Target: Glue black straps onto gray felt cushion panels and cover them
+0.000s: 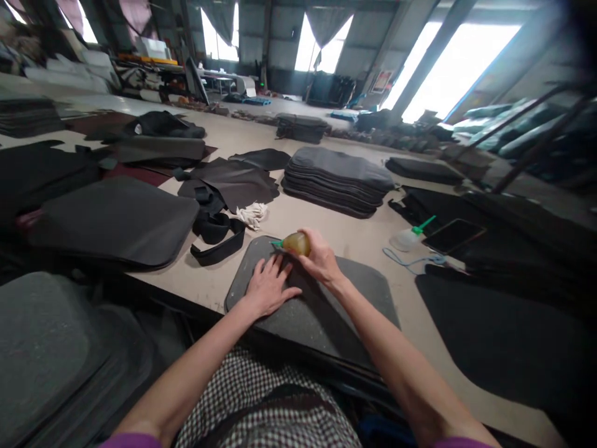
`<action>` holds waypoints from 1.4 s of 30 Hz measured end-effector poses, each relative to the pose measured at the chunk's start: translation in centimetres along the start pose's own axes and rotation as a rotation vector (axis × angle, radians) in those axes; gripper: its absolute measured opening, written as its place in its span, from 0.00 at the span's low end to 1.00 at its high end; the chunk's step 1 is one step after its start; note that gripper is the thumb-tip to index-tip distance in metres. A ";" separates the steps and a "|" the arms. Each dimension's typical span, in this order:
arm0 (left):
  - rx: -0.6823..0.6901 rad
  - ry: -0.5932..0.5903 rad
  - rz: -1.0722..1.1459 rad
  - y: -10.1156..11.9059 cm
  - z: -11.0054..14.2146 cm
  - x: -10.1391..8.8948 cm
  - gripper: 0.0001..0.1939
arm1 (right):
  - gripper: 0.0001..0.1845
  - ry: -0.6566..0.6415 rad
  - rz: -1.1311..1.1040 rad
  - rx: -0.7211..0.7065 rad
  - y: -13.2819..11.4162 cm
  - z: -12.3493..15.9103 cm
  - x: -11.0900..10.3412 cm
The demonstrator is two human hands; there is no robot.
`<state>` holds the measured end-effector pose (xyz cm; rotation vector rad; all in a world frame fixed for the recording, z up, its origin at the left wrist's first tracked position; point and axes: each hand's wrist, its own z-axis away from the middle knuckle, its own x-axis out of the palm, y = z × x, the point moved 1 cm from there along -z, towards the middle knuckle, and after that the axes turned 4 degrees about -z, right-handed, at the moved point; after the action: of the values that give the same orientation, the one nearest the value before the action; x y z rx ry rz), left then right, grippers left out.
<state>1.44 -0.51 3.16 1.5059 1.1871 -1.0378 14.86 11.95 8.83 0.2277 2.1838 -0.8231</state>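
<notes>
A dark grey padded panel point(359, 298) with rounded corners lies at the table's front edge before me. My left hand point(270, 286) rests flat on its left part, fingers spread. In my right hand point(319, 255) is a squeeze bottle point(297, 244) with yellowish contents, tipped on its side. Its green nozzle points left, close to the panel's far edge and just beyond my left fingertips. Whether anything comes out of the nozzle is too small to see.
Left of the panel are a black strap point(219, 246), white cords point(252, 215) and a large dark panel point(116, 218). Behind stands a stack of dark panels point(336, 180). To the right lie a second squeeze bottle point(405, 239), a phone point(454, 236) and another dark sheet point(504, 336).
</notes>
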 end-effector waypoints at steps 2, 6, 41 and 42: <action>0.000 -0.014 -0.042 -0.1 0.0 0.5 0.41 | 0.25 -0.005 0.000 0.003 0.3 0.0 -0.5; 0.008 -0.033 -0.095 -0.2 0.1 0.9 0.39 | 0.26 -0.006 0.000 0.009 1.5 0.7 -2.2; 0.066 -0.074 -0.252 -0.8 -0.3 2.1 0.35 | 0.25 0.167 0.277 0.353 12.5 17.0 -22.7; 0.067 -0.073 -0.249 -0.8 -0.3 2.2 0.35 | 0.25 0.180 0.294 0.360 12.5 17.4 -23.0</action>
<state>1.03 0.33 1.00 1.3825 1.3227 -1.2988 46.20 12.99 10.86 0.8091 2.0810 -1.0513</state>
